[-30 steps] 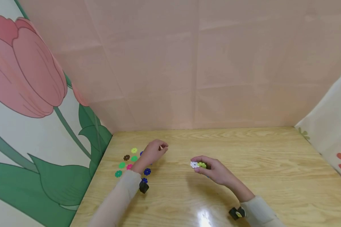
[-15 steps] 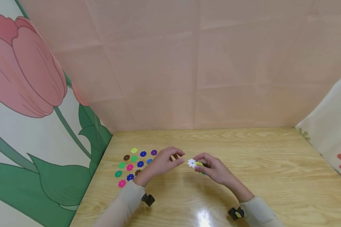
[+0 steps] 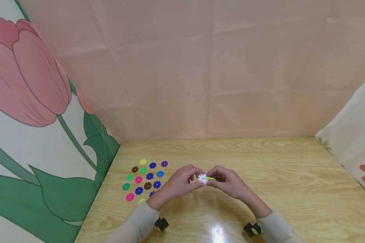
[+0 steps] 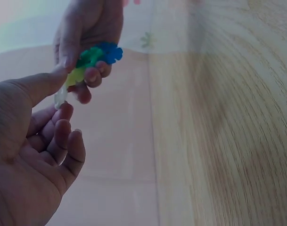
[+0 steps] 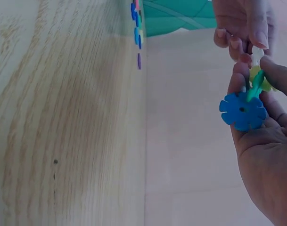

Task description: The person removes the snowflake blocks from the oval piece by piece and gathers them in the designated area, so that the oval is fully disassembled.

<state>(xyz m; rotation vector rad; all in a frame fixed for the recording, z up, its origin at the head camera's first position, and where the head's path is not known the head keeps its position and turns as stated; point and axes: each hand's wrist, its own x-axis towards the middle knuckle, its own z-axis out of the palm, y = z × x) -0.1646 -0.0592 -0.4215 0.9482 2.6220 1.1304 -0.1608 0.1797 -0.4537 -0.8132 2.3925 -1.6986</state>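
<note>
My right hand (image 3: 228, 182) grips a short chain of notched flower-shaped plastic discs above the table. A blue disc (image 5: 242, 111) hangs at its near end in the right wrist view, joined to a green disc (image 5: 255, 87) set at an angle. Beyond that comes a yellow disc (image 4: 76, 76), partly covered by fingers. At the far end is a white disc (image 3: 202, 178), which the thumb and fingers of my left hand (image 3: 180, 182) pinch at its edge. The hands face each other, fingertips close together. Whether the white disc's slot is fully seated cannot be seen.
On the wooden table (image 3: 292, 179), to the left, several loose discs lie flat in rough rows, among them a pink disc (image 3: 130, 197) and a purple disc (image 3: 164, 163). My left forearm partly covers the nearest ones. A pink cloth wall (image 3: 210, 84) closes off the back.
My left hand has moved right and slightly down from above the loose discs and now pinches the white disc. The right hand stays nearly in place with the chain, which has turned slightly.
</note>
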